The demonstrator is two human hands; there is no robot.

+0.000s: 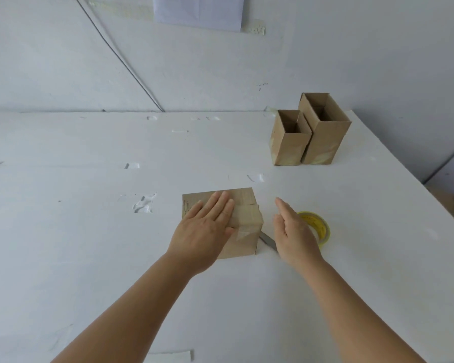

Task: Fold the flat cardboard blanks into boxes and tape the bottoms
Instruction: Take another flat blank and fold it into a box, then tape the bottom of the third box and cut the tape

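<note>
A brown cardboard box [244,224] lies on the white table [89,231], its folded flaps facing up with a strip of clear tape over them. My left hand [205,229] presses flat on top of it, fingers straight. My right hand [295,231] hovers just right of the box, fingers straight and holding nothing. A yellow tape roll [317,226] sits on the table behind my right hand, partly hidden by it. A grey blade or knife [268,241] lies between the box and my right hand.
Two finished open-topped cardboard boxes [288,138] [324,129] stand side by side at the far right of the table. Scraps of clear tape [143,203] stick to the tabletop. A white wall rises behind; the table's right edge [404,163] runs diagonally.
</note>
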